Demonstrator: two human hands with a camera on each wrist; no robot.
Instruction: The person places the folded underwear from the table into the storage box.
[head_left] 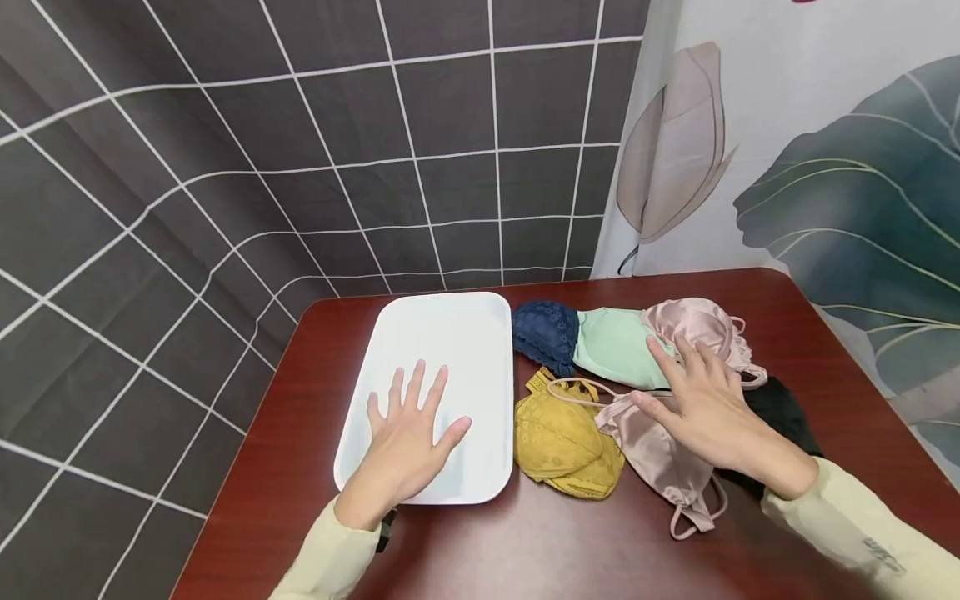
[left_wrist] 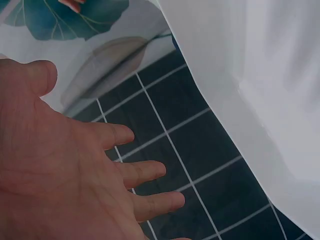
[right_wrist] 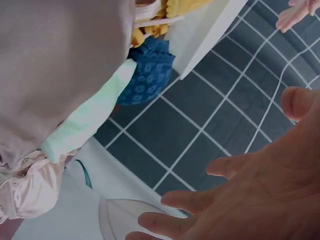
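Note:
My left hand [head_left: 408, 446] hovers over the white tray [head_left: 457, 333], fingers spread and nothing held; in the left wrist view its palm faces the tray wall. Over the pile of bras my right hand [head_left: 705, 408] hangs with fingers extended, holding nothing. Closest beneath it lies a pink satin bra [head_left: 660, 442] with thin straps. A mustard lace bra [head_left: 562, 437] sits beside the tray. Behind are a navy lace bra [head_left: 545, 332], a mint green bra [head_left: 611, 342] and a second pink satin bra [head_left: 693, 321]. A black garment [head_left: 783, 412] is partly hidden under the right wrist.
Everything lies on a reddish-brown wooden table [head_left: 577, 550]. A dark grid-patterned curtain [head_left: 450, 92] hangs behind and to the left. At the right hangs a white curtain [head_left: 757, 108] printed with large leaves.

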